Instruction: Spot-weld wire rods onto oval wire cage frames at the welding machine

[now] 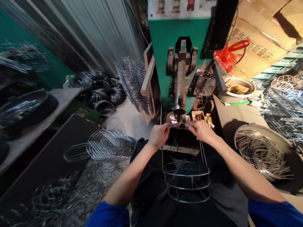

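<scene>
Both hands pinch the far end of a wire basket frame, whose round, ribbed part hangs toward my lap. My left hand grips it on the left side, fingers pressed together. On the other side my right hand is closed on it too. Between the hands, the wire end meets the lower tip of a green machine's round metal arm. Exact contact between wire and machine is too small to tell. The green machine stands straight ahead with a red switch on top.
At the right, a round basin holds curved wires. Stacked wire frames lie to my left, and more wire rings lean by the machine. Coils of dark wire sit behind. A pot stands right of the machine.
</scene>
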`<state>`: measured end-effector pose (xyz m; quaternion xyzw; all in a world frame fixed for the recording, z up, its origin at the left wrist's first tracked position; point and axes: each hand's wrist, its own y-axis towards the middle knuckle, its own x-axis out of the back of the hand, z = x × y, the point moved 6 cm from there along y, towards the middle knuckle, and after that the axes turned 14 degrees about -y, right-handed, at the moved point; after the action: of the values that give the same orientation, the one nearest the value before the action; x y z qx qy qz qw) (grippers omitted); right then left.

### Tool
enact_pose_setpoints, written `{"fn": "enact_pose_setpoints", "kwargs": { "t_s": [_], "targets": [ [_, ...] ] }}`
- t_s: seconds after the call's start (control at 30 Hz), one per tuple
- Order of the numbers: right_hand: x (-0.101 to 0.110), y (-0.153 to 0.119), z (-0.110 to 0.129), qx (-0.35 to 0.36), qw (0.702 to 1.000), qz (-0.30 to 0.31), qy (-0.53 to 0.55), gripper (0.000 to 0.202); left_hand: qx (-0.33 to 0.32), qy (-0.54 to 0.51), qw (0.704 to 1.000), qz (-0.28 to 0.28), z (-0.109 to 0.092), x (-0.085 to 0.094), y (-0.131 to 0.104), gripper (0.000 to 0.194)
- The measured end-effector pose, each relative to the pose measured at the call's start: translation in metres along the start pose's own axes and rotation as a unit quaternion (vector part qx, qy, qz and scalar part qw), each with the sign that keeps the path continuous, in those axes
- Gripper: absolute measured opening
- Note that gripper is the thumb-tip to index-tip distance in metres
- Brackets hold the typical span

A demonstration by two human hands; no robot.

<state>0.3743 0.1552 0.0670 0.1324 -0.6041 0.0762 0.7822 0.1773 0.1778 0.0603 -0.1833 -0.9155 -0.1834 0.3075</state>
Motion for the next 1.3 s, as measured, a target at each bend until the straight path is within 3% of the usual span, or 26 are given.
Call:
{"fn": "enact_pose_setpoints", "kwargs": {
  "t_s": [0.47, 0.77, 1.0, 1.3],
  "targets": [
    [0.0, 0.006, 0.002, -0.011, 0.998, 0.017, -0.058, 0.023, 0.0, 0.001, 1.0, -0.009, 0.005, -0.001, 0.003, 0.024],
    [-0.006, 0.006, -0.001, -0.009, 1.0, 0.013, -0.018, 0.027, -0.015, -0.007, 1.0, -0.017, 0.006, -0.003, 0.001, 0.024],
    [-0.008, 0.004, 0.001, 0.008, 0.999, -0.011, -0.029, 0.026, -0.035, 0.042, 0.998, -0.017, 0.006, -0.008, -0.002, 0.025],
    [-0.02, -0.001, -0.005, 0.021, 0.998, -0.05, 0.009, 0.026, -0.07, 0.082, 0.992, -0.061, 0.01, -0.014, -0.01, 0.026]
  ]
}}
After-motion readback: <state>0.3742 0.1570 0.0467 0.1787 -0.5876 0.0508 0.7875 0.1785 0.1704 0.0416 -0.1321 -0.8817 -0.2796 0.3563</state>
